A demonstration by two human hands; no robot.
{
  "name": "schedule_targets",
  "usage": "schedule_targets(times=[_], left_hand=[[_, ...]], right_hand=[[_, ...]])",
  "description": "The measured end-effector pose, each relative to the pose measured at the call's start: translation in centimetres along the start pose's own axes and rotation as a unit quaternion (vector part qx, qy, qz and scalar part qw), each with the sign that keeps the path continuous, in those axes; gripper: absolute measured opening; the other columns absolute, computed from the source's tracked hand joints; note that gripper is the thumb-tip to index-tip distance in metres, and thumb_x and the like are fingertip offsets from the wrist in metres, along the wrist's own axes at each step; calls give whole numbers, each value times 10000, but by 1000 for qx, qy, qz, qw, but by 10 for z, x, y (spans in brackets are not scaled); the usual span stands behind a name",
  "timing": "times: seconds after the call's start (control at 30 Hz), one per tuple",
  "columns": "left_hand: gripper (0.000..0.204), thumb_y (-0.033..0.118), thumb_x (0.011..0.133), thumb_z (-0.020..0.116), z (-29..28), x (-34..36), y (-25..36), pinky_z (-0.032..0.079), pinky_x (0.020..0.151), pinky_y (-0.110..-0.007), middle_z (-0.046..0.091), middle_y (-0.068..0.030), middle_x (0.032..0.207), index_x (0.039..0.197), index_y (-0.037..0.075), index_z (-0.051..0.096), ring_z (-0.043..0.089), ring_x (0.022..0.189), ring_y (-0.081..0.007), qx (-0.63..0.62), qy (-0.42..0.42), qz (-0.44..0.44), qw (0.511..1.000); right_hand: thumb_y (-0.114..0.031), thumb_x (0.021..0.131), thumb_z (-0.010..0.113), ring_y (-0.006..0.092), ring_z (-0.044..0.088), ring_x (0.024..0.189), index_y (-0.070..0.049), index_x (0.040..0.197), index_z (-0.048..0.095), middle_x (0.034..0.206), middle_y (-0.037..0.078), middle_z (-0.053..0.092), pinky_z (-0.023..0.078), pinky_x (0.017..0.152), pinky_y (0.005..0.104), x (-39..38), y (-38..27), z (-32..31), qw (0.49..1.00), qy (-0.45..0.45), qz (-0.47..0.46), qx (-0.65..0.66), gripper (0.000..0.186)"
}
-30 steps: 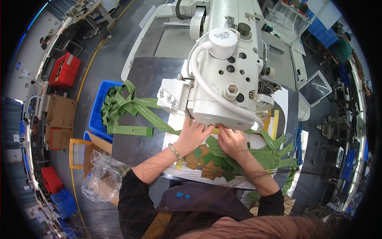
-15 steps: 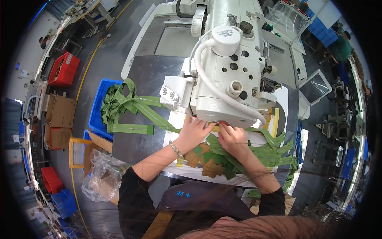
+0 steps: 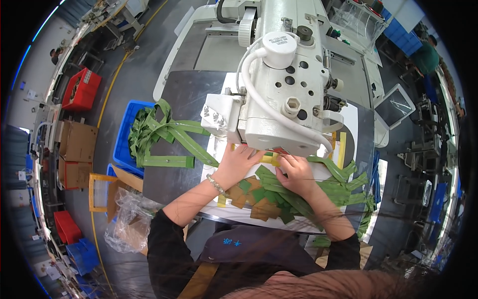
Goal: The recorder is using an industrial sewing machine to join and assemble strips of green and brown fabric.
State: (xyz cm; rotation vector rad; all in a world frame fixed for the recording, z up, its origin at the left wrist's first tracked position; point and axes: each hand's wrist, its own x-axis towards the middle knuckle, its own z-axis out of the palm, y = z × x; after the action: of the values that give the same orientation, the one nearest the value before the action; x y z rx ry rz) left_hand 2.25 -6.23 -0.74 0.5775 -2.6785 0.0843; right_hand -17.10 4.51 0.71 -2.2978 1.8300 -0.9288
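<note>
"Where are the hands?"

"Both are at the front of the white sewing machine head (image 3: 279, 119), just in from the near edge of the sewing table (image 3: 181, 94). The left hand (image 3: 238, 162) lies low with its fingers pointing forward; some tips pass under the machine head, so I can't tell whether it grips anything."

"And the right?"

"The right hand (image 3: 297, 173) has its fingers bent and drawn narrow, with the thumb close under them. A small yellow piece (image 3: 269, 159) shows between the two hands, but I can't tell if the fingertips pinch it."

"Where is the green fabric?"

"A long green strip (image 3: 186, 143), with a thin line along its middle, runs from a blue bin (image 3: 122, 139) at the table's left edge to just beside the left hand. More green strips (image 3: 343, 192) are heaped toward the right edge, some trailing over it, and part of that heap lies under the right wrist."

"What's nearest the person?"

"Brown and green square patches (image 3: 263, 210), overlapping along the near edge, between the forearms. A beaded bracelet (image 3: 216, 184) circles the left wrist. Off the near left corner, a clear plastic bag (image 3: 127, 226) sits on an open cardboard box (image 3: 115, 192)."
</note>
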Motion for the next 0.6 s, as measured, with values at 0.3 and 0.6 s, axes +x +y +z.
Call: schedule_targets(times=[0.3,0.6], left_hand=[[362,382,771,693,19,16,-41,460,851,-395,659,-51,1029,1029,128,685,598,982,-260,-183,-196,-100,958],[306,250,862,614,24,35,-61,464,910,-391,657,-90,1083,1128,101,641,598,1040,-261,-339,-129,-66,930]], right_hand=[[-29,702,660,287,602,886,-39,918,612,871,115,613,444,920,434,-1,18,4,1000,-14,6,16,221],[-65,743,659,299,602,955,-57,986,628,998,116,622,424,973,470,-3,25,-1,998,-34,43,7,246]])
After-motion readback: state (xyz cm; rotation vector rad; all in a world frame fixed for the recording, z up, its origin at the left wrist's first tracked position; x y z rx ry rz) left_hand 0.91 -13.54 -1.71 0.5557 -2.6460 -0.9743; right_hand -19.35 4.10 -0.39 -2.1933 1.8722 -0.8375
